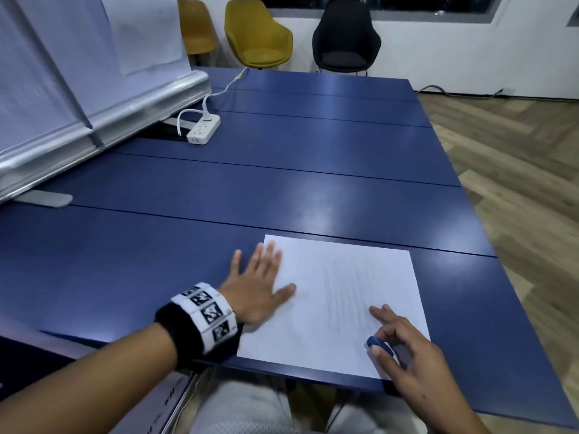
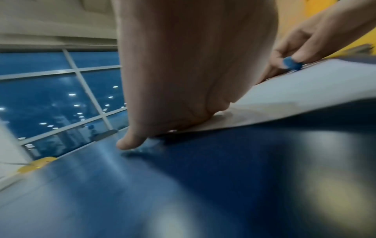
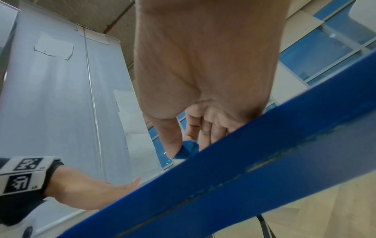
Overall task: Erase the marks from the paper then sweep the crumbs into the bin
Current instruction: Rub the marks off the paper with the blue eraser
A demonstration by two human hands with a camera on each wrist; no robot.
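A white sheet of paper (image 1: 344, 277) lies flat at the near edge of the blue tabletop (image 1: 282, 170), right of centre. Faint grey pencil marks (image 1: 351, 289) run in blurred vertical strokes across the middle of the sheet.

The left hand (image 1: 260, 286) lies flat with its fingers spread and straight. Its palm rests on the tabletop beside the sheet's left edge, while the thumb and the fingertips reach onto the paper. The left wrist view shows the heel of this hand pressed down right where the sheet's edge meets the tabletop. A black wrist strap with a band of black-and-white square markers (image 1: 205, 314) sits on the left wrist.

The right hand (image 1: 404, 349) is at the sheet's near right corner. Its thumb and curled fingers pinch a small blue eraser (image 1: 379, 345), and the index finger points out over the paper toward the marks. In the left wrist view the eraser (image 2: 292, 64) is down at the surface of the sheet, though actual contact is hard to judge. The right wrist view shows the eraser (image 3: 188, 149) tucked behind the thumb tip, just above the tabletop's blue edge.

Far to the left, a white power strip (image 1: 203, 128) with cables plugged in lies on the tabletop, next to a large whiteboard (image 1: 78, 67) leaning at the left side. Beyond the far end of the tabletop stand two yellow chairs (image 1: 257, 36) and a black chair (image 1: 346, 39) on a wood floor.
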